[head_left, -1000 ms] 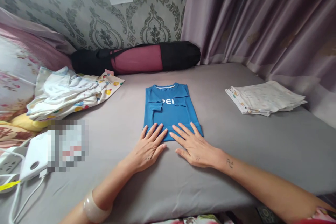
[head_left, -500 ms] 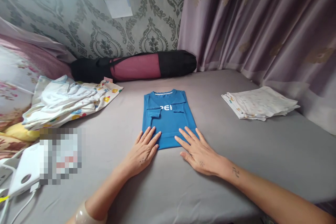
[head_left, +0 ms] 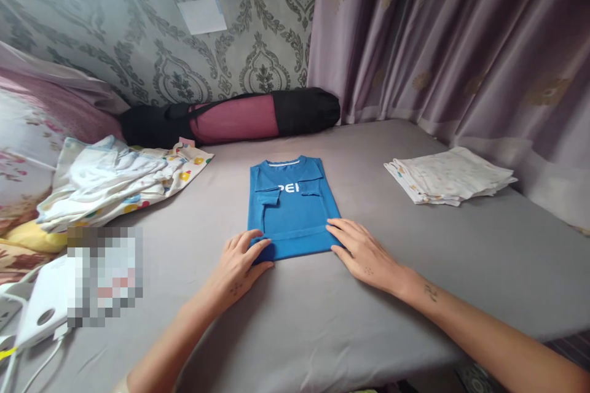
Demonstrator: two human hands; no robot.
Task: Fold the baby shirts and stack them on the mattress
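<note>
A blue long-sleeved shirt (head_left: 295, 215) lies folded flat on the grey sheet. Its collar points away from me, both sleeves are tucked across the front, and part of some white lettering shows. My left hand (head_left: 239, 261) rests at the near left corner, fingertips on the fabric and thumb apart along the near edge. Against the right edge near the other corner is my right hand (head_left: 364, 255), its fingers stretched over the shirt's border with the thumb a little apart. Neither hand shows a clear grip on the cloth.
A black and dark pink roll bag (head_left: 235, 118) lies along the patterned wall. Rumpled patterned cloths (head_left: 120, 178) are at left, near a white device (head_left: 48, 301) with cables. To the right sits a folded stack of white cloths (head_left: 452, 175), below purple curtains (head_left: 415, 43).
My hands have slid outward from the shirt's lower front to its near left corner and right edge. The fingers, spread flat before, are now more bent and closer together. The shirt looks unchanged.
</note>
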